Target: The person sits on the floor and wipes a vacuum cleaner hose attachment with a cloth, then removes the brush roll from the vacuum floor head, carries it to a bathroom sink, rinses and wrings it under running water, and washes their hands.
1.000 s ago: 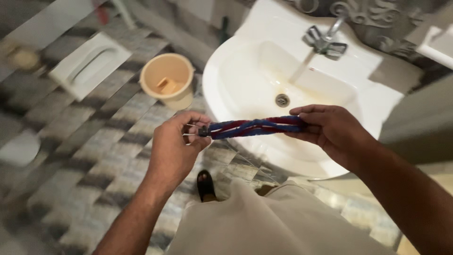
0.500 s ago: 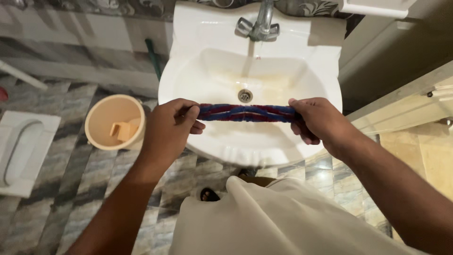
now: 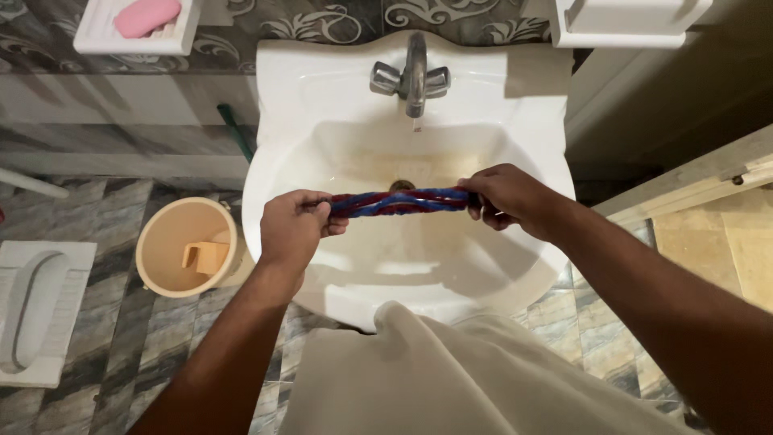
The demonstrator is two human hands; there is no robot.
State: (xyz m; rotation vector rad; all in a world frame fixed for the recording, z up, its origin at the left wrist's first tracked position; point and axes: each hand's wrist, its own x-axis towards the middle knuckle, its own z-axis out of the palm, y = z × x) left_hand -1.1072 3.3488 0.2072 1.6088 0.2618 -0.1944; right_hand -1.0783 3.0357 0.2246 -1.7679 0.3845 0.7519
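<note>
A red and blue cloth point(image 3: 400, 201), twisted tight into a rope, stretches level over the white washbasin point(image 3: 314, 121). My left hand point(image 3: 291, 228) grips its left end and my right hand point(image 3: 507, 197) grips its right end. The cloth hangs just in front of the drain, below the metal tap point(image 3: 414, 76). No water runs from the tap.
A beige bucket point(image 3: 185, 246) with a small mug in it stands on the tiled floor left of the basin. A white squat toilet pan point(image 3: 36, 310) lies at far left. A pink soap point(image 3: 146, 16) rests in a wall dish. A pale doorstep point(image 3: 708, 185) is at right.
The view has swung from the floor to straight over the basin. Both hands still hold the twisted cloth, now centred over the bowl.
</note>
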